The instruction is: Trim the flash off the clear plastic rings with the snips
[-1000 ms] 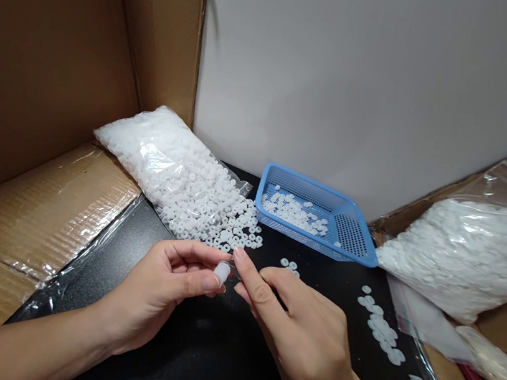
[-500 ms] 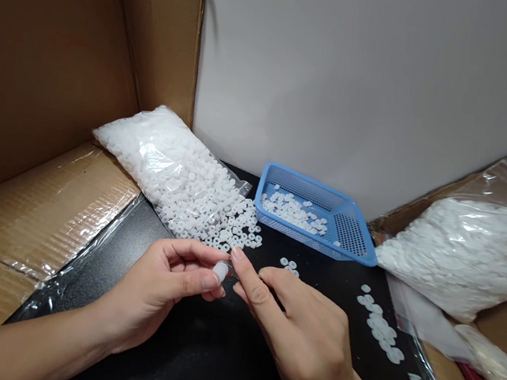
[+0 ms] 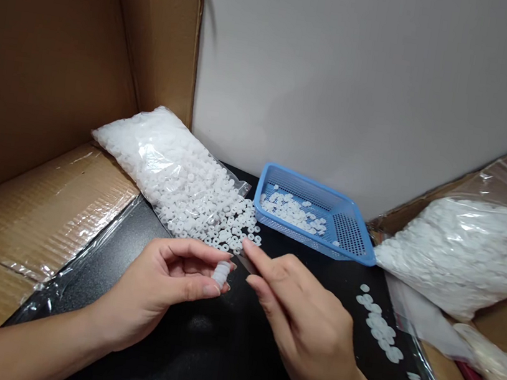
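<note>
A short stack of white plastic washers [image 3: 221,273] is pinched between the thumb and fingers of my left hand [image 3: 171,273], held over the black tabletop. To its right is my right hand [image 3: 310,324], index finger extended and thumb below. A thin, flat grey tool [image 3: 245,265], blade-like but partly hidden, sticks out of this hand toward the stack, with a small gap between. Just behind the hands, loose white washers [image 3: 243,226] spill from a clear plastic bag [image 3: 155,151] full of them.
A blue perforated basket [image 3: 311,246] holding white discs stands behind my right hand. More flat white discs [image 3: 378,326] lie to the right. A large bag of white pieces [image 3: 465,257] sits far right. Cardboard [image 3: 38,210] borders the left, a pale panel [image 3: 367,86] the back.
My right hand has drawn a little to the right, away from the stack, baring more of the grey tool. It now covers the few discs seen behind it. My left hand stays put.
</note>
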Demonstrator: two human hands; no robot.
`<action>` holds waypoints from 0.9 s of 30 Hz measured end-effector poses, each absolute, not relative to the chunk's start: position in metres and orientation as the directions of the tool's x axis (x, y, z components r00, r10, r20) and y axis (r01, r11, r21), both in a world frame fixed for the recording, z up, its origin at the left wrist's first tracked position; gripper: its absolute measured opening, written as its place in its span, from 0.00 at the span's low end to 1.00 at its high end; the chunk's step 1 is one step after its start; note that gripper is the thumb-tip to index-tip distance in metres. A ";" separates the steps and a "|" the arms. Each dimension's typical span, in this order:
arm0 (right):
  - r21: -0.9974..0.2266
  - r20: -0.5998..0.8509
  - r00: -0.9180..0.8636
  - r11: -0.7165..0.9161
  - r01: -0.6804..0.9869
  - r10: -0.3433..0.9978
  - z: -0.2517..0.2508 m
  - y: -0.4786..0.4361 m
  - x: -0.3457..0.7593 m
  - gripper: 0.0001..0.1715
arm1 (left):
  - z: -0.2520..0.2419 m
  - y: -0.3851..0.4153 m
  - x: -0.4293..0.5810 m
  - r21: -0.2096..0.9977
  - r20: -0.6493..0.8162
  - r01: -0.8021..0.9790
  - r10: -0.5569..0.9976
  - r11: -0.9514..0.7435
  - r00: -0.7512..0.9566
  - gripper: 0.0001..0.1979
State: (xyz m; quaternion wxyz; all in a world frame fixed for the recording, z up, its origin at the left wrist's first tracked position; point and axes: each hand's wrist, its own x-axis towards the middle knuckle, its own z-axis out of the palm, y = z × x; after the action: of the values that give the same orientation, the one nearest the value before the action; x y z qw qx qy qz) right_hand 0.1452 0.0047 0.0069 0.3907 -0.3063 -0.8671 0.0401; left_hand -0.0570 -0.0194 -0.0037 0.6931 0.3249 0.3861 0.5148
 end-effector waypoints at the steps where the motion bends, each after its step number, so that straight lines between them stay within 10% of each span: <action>1: -0.403 0.631 -0.481 0.787 0.468 0.609 0.008 0.006 0.146 0.17 | -0.004 -0.020 -0.058 0.862 -0.172 -0.451 0.970 0.232 0.171 0.11; 7: -0.633 0.535 -0.514 0.721 0.280 0.670 0.015 0.010 0.153 0.15 | -0.005 -0.019 -0.063 0.923 -0.025 -0.377 0.991 0.073 0.130 0.09; 27: -0.371 0.646 -0.557 0.853 0.367 0.521 0.008 0.003 0.149 0.14 | -0.007 -0.017 -0.067 0.969 0.151 -0.222 0.974 -0.112 0.167 0.10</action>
State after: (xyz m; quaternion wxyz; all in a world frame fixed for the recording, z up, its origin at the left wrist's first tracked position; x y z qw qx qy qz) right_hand 0.1488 0.0031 0.0079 0.3964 -0.2533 -0.8771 0.0970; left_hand -0.0667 -0.0168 -0.0072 0.5596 0.5198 0.3619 0.5345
